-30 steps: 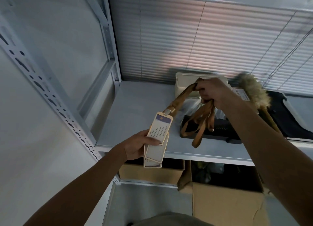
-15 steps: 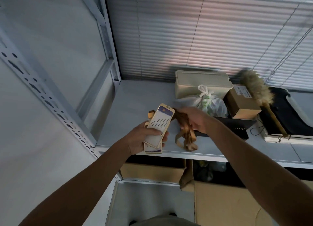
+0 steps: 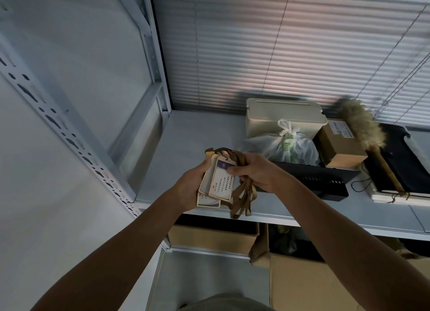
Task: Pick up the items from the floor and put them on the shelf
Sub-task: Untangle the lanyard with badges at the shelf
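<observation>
Presently, a bundle of cards point(image 3: 221, 182) with brown straps point(image 3: 243, 200) is held in both hands just above the near left part of the shelf point(image 3: 186, 143). The stack is cupped from the left by the left hand point(image 3: 190, 189), with its fingers curled behind the cards. The gathered straps are clutched by the right hand point(image 3: 258, 173), whose thumb is pressed on the top card. Loose loops of strap hang down beside the shelf's front edge. The bundle is judged to be light. The cards look stiff and smooth, so they may be expected to slide over one another or fan out if gripped loosely. The straps are soft and limp, and could be snagged on the edge. A hold across the stack's long edges, with the straps bunched against it, is judged safest. Bare shelf is seen to the left of the tied plastic bag point(image 3: 288, 147) and the black tray point(image 3: 314, 178), and the bundle could be laid flat there.
</observation>
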`<state>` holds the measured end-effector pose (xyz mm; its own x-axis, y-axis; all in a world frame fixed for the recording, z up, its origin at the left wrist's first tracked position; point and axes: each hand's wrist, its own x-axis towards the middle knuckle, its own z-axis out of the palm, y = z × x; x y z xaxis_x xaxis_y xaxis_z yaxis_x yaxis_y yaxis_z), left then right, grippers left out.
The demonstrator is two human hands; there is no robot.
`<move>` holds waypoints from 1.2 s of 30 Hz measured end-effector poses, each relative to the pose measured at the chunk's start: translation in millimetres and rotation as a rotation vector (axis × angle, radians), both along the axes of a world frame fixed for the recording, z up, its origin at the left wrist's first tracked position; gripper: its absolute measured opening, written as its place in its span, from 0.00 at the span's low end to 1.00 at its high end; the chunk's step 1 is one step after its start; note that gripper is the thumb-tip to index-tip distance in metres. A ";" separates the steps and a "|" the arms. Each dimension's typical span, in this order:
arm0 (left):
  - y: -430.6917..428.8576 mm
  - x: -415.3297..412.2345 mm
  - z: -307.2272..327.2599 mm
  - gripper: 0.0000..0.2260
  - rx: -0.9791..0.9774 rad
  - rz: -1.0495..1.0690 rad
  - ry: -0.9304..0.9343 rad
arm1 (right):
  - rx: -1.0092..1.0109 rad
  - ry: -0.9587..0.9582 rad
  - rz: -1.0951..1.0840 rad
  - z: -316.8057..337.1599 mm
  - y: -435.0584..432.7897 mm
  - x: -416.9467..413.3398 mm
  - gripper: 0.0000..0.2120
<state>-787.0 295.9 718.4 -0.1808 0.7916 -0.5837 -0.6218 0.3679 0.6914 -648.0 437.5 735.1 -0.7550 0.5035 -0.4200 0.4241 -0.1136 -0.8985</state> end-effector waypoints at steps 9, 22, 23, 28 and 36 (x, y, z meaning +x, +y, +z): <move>-0.9 3.5 5.0 0.15 0.100 -0.056 0.036 | 0.276 -0.032 -0.078 -5.7 -27.7 -12.8 0.10; -0.3 -2.0 -6.6 0.12 0.150 -0.172 0.220 | 0.260 -0.076 0.000 -5.0 -21.6 -4.8 0.10; -0.7 -3.6 -5.6 0.11 0.122 -0.185 0.247 | 0.237 -0.086 -0.007 -3.0 -15.7 -2.2 0.13; -3.9 -20.5 9.4 0.12 -0.021 -0.447 0.464 | 0.554 -0.400 0.177 6.6 11.9 14.4 0.32; 6.6 -34.4 44.1 0.11 0.037 -0.707 0.468 | 0.514 0.087 0.427 32.9 -8.3 7.1 0.24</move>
<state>-821.4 302.4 762.5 0.1472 0.8265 -0.5434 0.0990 0.5343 0.8395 -640.9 429.2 767.9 -0.9525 0.2728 -0.1354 0.2604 0.4990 -0.8265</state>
